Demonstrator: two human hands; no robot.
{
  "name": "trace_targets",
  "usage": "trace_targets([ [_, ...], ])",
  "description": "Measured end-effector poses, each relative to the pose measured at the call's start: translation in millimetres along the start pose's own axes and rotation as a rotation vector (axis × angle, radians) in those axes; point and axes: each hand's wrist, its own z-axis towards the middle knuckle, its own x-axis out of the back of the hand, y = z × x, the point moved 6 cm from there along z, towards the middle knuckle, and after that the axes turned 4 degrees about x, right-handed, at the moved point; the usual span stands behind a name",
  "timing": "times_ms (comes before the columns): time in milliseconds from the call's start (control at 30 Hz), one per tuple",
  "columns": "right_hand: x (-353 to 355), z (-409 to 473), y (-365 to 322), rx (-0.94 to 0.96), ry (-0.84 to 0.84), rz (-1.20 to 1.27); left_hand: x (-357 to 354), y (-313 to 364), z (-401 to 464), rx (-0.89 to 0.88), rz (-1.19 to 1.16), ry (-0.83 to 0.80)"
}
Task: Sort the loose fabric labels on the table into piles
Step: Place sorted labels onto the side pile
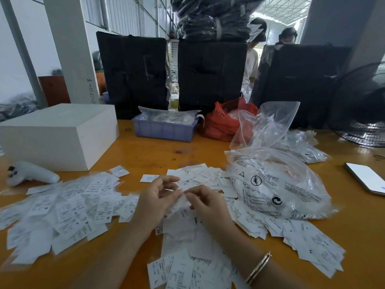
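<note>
White fabric labels with black print cover the orange table (150, 155). A wide pile of labels (62, 207) spreads on the left, another label pile (291, 230) fans out on the right, and more labels (187, 265) lie at the near centre. My left hand (156, 197) and my right hand (206, 203) meet above the middle. Both pinch a small bunch of labels (179, 202) between curled fingers. The bunch looks blurred.
A clear printed plastic bag (277, 184) of labels lies right of my hands. A white box (60, 134) and a white handheld device (31, 173) sit left. Behind stand a blue tray (164, 129), a red bag (220, 122), black bundles, a fan (362, 107), a phone (366, 177).
</note>
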Motion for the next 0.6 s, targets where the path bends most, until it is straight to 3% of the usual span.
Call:
trace_targets([
  [167, 2.0, 0.8, -6.9, 0.071, -0.012, -0.092, 6.8, 1.7, 2.4, -0.023, 0.085, 0.035],
  [367, 80.9, 22.8, -12.5, 0.035, 0.403, 0.008, 28.8, -9.7, 12.0, -0.016, 0.320, 0.196],
  [467, 122.7, 33.9, -6.5, 0.032, 0.537, -0.098, 35.9, -14.2, 13.6, 0.000, 0.438, 0.269],
  [600, 164.9, 48.0, 4.0, 0.036, 0.631, -0.317, 39.1, -0.2, 9.7, -0.148, 0.742, 0.396],
])
